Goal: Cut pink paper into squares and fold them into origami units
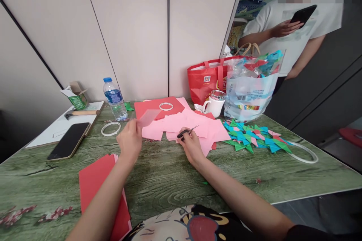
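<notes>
Pinched in my left hand point(130, 139) is a small pink sheet of paper point(149, 117), raised a little above the table and blurred at its edges. My right hand point(192, 147) grips a pair of scissors point(184, 133) with black handles, its blades pointing away to the upper right. Beneath the scissors spreads a loose heap of pink paper pieces point(188, 122). Behind that heap lies red paper point(144, 108) with a white ring on it. A stack of red and pink sheets point(94, 186) sits partly under my left forearm.
Folded coloured paper pieces point(251, 135) and a large white ring point(307, 154) lie right. A white mug point(216, 106), red bag point(202, 79) and filled plastic bag point(249, 92) stand behind. Left are a bottle point(115, 99), phone point(69, 141) and hammer point(85, 112). A person point(299, 34) holds a phone.
</notes>
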A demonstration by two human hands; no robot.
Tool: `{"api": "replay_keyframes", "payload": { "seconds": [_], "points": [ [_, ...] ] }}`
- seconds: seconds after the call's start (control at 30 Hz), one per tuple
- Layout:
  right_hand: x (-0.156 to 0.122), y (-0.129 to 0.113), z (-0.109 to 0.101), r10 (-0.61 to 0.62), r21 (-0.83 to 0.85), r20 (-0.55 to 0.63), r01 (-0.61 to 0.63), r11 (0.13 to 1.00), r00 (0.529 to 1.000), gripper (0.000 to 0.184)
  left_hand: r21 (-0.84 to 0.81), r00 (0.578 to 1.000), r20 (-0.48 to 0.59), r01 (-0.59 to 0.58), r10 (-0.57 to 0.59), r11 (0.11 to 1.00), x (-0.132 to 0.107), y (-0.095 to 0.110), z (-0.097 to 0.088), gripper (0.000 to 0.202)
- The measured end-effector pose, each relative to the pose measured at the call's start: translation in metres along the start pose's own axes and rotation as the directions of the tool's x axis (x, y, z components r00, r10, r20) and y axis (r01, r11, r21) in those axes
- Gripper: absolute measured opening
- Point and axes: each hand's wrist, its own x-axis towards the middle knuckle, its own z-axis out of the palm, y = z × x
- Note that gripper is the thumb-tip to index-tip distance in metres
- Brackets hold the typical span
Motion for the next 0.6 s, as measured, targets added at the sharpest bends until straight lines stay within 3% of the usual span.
{"api": "replay_keyframes", "payload": {
  "seconds": [0.07, 0.13, 0.27, 0.5, 0.6],
  "points": [
    [-0.002, -0.002, 0.001, 0.054, 0.034, 0.060, -0.056, 0.998, 0.997, 0.036, -0.232, 0.984, -0.179, -0.047, 0.005, 0.972, -0.003, 0.002, 0.002, 0.022],
    [-0.005, -0.006, 0.003, 0.097, 0.070, 0.138, -0.107, 0.992, 0.986, 0.038, -0.392, 0.969, -0.232, -0.178, 0.090, 0.903, -0.007, 0.005, 0.007, 0.020],
    [-0.006, -0.015, 0.004, 0.067, 0.104, 0.132, -0.081, 0.991, 0.989, 0.035, -0.525, 0.944, -0.155, -0.329, 0.291, 0.785, -0.013, 0.007, 0.020, 0.022],
    [-0.002, -0.014, -0.002, 0.204, 0.031, 0.114, -0.209, 0.977, 0.972, 0.043, -0.507, 0.948, -0.155, -0.318, 0.278, 0.801, -0.010, 0.001, 0.015, 0.023],
    [-0.003, -0.015, -0.001, 0.147, 0.038, 0.051, -0.149, 0.988, 0.988, 0.043, -0.493, 0.931, 0.009, -0.314, 0.365, 0.811, -0.008, 0.000, 0.015, 0.038]
  ]
}}
